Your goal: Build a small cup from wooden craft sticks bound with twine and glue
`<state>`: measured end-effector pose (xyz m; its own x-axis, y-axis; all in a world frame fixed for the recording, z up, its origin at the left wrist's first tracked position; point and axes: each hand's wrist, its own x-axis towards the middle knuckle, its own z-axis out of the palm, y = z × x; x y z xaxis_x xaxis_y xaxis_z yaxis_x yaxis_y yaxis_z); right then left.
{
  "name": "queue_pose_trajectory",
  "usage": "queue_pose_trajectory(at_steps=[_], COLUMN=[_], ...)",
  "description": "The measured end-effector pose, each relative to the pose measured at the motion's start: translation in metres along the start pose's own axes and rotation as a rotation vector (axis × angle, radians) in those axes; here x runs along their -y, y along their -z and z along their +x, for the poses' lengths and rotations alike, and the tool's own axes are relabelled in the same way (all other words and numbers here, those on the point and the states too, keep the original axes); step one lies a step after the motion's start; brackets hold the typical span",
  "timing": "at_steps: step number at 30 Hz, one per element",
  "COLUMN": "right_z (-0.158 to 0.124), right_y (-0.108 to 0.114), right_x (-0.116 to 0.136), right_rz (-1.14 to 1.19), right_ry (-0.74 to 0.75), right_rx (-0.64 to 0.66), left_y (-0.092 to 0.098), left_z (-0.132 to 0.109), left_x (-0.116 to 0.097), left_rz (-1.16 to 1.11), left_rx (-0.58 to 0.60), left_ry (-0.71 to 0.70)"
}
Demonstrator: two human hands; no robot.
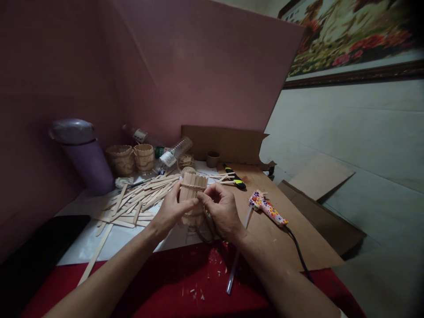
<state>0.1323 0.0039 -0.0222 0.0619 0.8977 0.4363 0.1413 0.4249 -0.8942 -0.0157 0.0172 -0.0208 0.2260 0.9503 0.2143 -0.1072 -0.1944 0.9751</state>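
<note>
Between my hands stands a small pot made of popsicle sticks (190, 194), with a twisted twine (188, 186) wrapped around its upper part. My left hand (172, 205) grips the pot's left side, its thumb lying across the front. Thumb and fingertips of my right hand (220, 207) are pinched together at the pot's right side, by the twine. A loose length of cord (202, 236) hangs in a loop below the right hand. Exactly what sits between the right fingertips is hidden, but the cord runs close to them.
Loose popsicle sticks (145, 198) are piled at left. Two finished stick pots (144, 159), a plastic bottle (175, 152) and a purple tumbler (86, 159) stand behind. On the right cardboard (274, 243) lie a flowered glue gun (266, 207) with a cord and a yellow-black cutter (235, 176).
</note>
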Motion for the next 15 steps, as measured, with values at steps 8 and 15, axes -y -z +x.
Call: queue_pose_trajectory(at_steps=[8,15], right_z=[-0.0005,-0.005], right_y=[-0.0003,-0.0025], right_x=[0.0012,-0.001], right_rz=[0.058,-0.037], right_ry=[-0.023,0.086], right_rx=[0.037,-0.026], left_y=[0.0004,-0.0007], left_z=[0.0023,-0.0001], left_x=[0.0038,0.0011], left_rz=[0.054,0.009], left_rx=[-0.083,-0.061], left_ry=[-0.007,0.002])
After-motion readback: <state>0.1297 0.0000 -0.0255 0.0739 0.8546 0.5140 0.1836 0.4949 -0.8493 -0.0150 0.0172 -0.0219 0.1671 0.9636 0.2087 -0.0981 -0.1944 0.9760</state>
